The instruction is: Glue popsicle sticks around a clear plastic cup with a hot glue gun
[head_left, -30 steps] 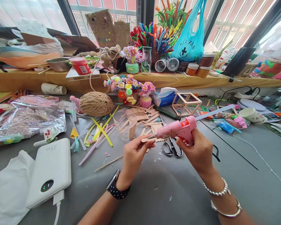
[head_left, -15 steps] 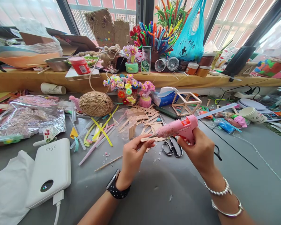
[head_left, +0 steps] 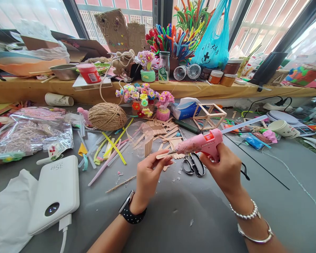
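Note:
My left hand (head_left: 149, 175) pinches a flat wooden craft stick (head_left: 162, 155), held level above the grey table (head_left: 173, 218). My right hand (head_left: 222, 168) is wrapped round the grip of a pink hot glue gun (head_left: 200, 143). A white glue rod sticks out of the gun's back, and its nozzle touches the top of the stick near my left fingertips. Black scissors (head_left: 193, 165) lie on the table just below the gun. A heap of loose wooden sticks (head_left: 160, 135) lies right behind my hands.
A white power bank (head_left: 55, 191) with a cable lies at the left. A ball of twine (head_left: 107, 116), a wooden stick cube (head_left: 209, 116), a tissue pack (head_left: 185, 108) and small flower pots (head_left: 147, 102) stand behind. Coloured straws (head_left: 113, 147) are scattered at centre left. A cluttered ledge (head_left: 147, 89) runs along the window.
The glue gun's nozzle has crept slightly left along the stick. Both hands have stayed almost in place.

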`<state>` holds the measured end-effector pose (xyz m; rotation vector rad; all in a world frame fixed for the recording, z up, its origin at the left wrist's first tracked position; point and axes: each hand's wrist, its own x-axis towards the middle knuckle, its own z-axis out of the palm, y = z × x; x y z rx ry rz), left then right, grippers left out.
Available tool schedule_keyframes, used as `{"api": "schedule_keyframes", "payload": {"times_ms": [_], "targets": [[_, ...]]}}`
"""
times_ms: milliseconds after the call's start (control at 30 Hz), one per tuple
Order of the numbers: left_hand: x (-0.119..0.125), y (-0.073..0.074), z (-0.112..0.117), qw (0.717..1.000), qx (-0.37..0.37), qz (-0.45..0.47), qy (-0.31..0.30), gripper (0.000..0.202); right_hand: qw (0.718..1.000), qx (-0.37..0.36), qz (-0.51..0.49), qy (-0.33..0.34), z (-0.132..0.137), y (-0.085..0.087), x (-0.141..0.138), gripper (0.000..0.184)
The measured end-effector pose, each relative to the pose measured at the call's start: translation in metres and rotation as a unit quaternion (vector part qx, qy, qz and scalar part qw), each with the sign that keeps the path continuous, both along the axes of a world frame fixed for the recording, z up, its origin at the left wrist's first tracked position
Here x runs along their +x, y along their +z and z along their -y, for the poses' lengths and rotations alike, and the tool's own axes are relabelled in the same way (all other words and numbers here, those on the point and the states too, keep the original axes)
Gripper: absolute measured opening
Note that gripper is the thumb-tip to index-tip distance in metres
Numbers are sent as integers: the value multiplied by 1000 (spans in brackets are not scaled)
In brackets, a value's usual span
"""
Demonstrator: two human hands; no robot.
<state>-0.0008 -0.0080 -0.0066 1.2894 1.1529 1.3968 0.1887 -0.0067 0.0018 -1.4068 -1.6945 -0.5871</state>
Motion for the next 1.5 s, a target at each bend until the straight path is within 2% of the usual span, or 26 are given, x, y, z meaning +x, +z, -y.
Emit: {"api": "schedule_keyframes", "payload": {"times_ms": [433,733,1500], "targets": [[-1,0,0,1000,18,4,14,21,1000,6,5,5,0,2,1,19],[-2,-2,0,999,24,-16,15,22,1000,4,1,6,0,3,2,16],[-2,-3,0,999,29,21,4,19,1000,10,13,-11,-1,5,7,17]]}}
